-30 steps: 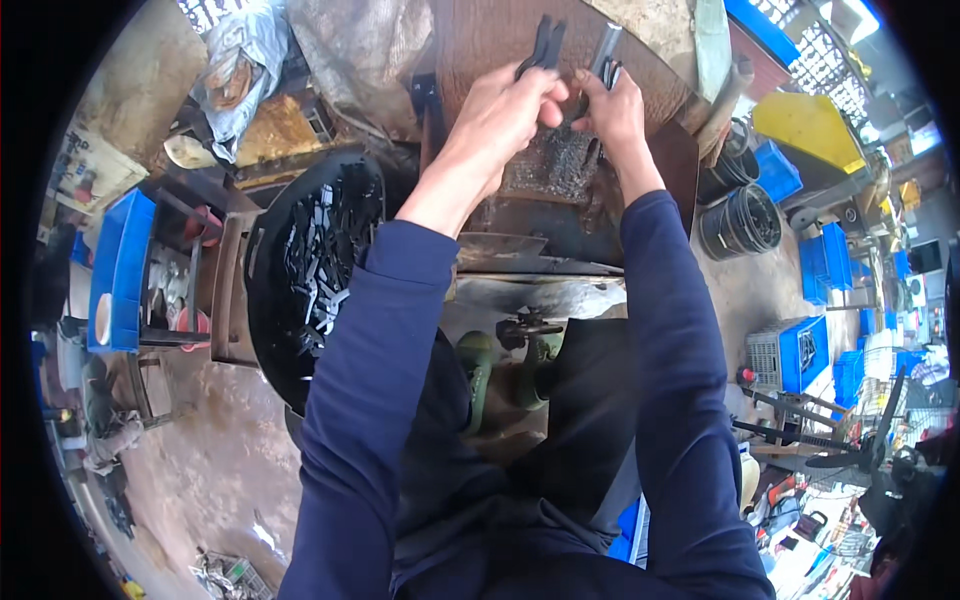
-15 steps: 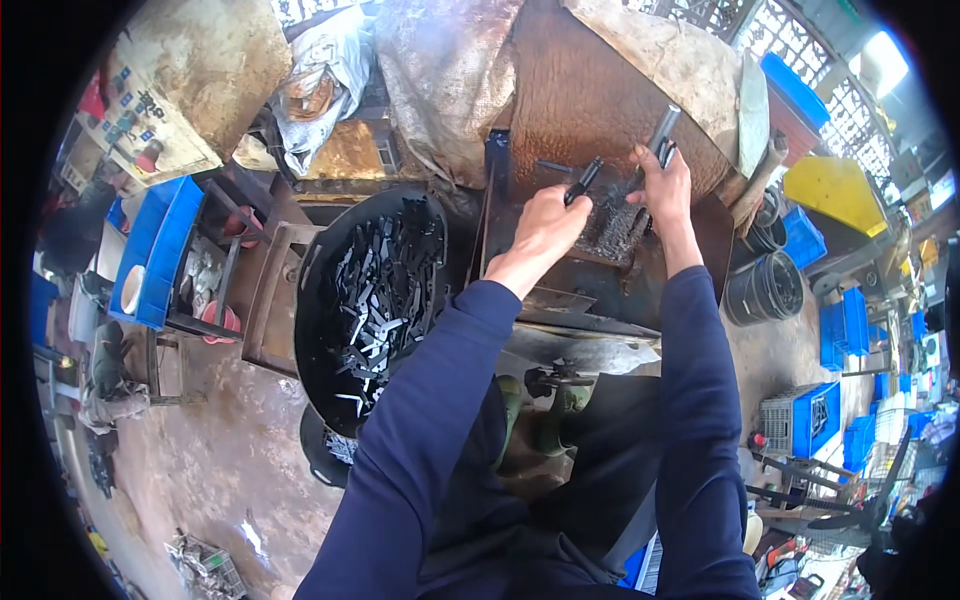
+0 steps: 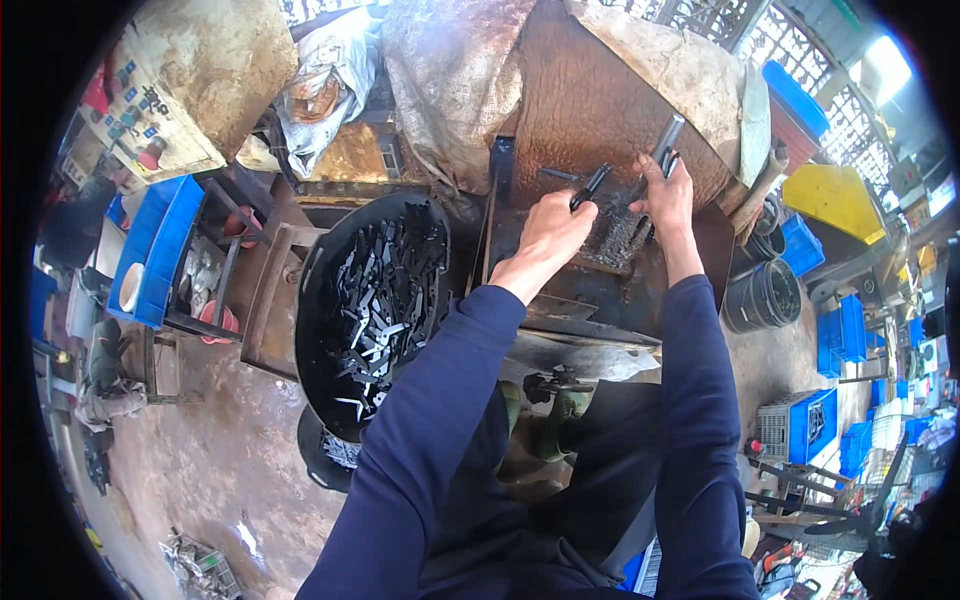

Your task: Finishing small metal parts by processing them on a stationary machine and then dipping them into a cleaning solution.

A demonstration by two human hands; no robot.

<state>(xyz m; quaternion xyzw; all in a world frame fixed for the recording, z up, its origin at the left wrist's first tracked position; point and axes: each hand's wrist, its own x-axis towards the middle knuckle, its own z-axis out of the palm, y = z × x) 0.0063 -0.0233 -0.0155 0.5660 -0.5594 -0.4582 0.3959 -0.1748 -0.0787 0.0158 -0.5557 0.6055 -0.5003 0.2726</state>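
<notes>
From above the worker's head, the left hand (image 3: 550,225) is closed around a short dark flat metal strip (image 3: 590,186) and the right hand (image 3: 668,192) is clamped on a second, longer dark metal bar (image 3: 665,140), both held over the small heap of dark metal pieces (image 3: 612,235) on the rusty brown steel workbench (image 3: 590,90). Just to the left stands a big round black tub of cut metal strips (image 3: 365,300), with a blue plastic crate (image 3: 155,245) further off. To my eye, this handling goes best with a firm grip away from the sharp cut ends, keeping the two pieces apart so neither snags the heap.
</notes>
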